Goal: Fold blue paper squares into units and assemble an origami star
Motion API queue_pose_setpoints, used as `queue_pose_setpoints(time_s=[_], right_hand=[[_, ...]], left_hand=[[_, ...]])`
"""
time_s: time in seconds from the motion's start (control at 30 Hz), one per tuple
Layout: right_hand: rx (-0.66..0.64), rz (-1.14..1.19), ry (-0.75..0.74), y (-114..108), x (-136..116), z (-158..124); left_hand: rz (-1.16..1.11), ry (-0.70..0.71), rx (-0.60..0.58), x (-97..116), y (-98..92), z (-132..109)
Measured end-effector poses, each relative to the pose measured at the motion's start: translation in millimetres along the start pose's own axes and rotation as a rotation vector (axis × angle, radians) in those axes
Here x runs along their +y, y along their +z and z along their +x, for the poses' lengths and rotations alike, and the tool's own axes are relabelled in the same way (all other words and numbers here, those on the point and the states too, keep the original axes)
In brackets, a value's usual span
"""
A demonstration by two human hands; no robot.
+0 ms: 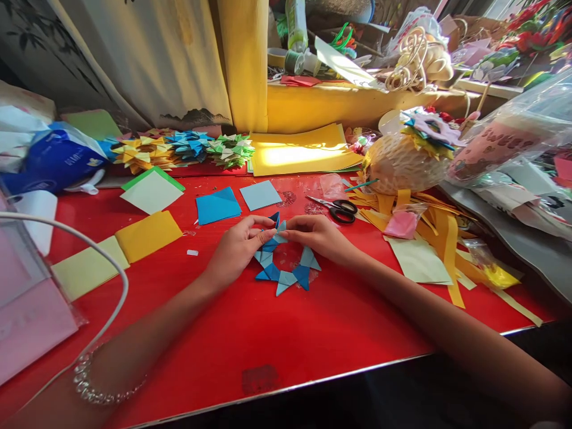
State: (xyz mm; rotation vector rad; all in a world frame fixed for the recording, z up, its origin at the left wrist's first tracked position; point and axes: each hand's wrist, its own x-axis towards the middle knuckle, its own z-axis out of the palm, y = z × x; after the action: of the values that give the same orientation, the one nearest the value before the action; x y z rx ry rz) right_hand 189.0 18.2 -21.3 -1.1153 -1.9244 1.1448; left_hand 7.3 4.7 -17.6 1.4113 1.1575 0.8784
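An origami ring (286,278) of folded light-blue and darker-blue paper points lies on the red table, its far side up between my hands. My left hand (245,243) pinches the ring's upper left part between thumb and fingers. My right hand (318,236) pinches a light-blue point at the top, its fingertips almost meeting the left ones. The fingers hide part of the folds there. Just beyond my hands lie blue paper squares (218,206) and light-blue paper squares (260,195). Black-handled scissors (342,211) rest beyond my right hand.
Yellow (149,236) and pale green paper (92,268) lie at left. Finished paper stars (145,154) stand along the back. A white cable (120,268) crosses the left side. Yellow paper strips (451,250) and a netted round object (404,167) sit at right. The table edge (286,388) runs in front.
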Motion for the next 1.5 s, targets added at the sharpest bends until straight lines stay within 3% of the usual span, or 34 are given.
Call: queue_pose_setpoints(time_s=[0.33,0.57,0.67,0.83,1.0,1.13,1.5], right_hand=[[-0.007,-0.002,0.007,5,-2,-2],[0.136,0.085,-0.005,-4,9,4],[0.205,-0.054,-0.114,-7,17,14],[0.132,-0.259,-0.222,-2,21,29],[0.184,0.043,-0.064,-3,11,16],[0.124,0.238,0.016,-4,-4,4],[0.106,0.411,0.138,2,-15,-4]], left_hand=[[0.076,0.006,0.020,-3,1.7,-1],[-0.107,-0.041,-0.002,-1,0.8,1],[-0.209,-0.040,0.030,-1,-1.7,1],[-0.239,-0.042,0.040,-1,-2.7,1],[-0.238,-0.037,0.094,1,-1.3,2],[-0.215,-0.010,0.121,2,-1.1,1],[-0.282,-0.022,0.104,4,0.0,0]])
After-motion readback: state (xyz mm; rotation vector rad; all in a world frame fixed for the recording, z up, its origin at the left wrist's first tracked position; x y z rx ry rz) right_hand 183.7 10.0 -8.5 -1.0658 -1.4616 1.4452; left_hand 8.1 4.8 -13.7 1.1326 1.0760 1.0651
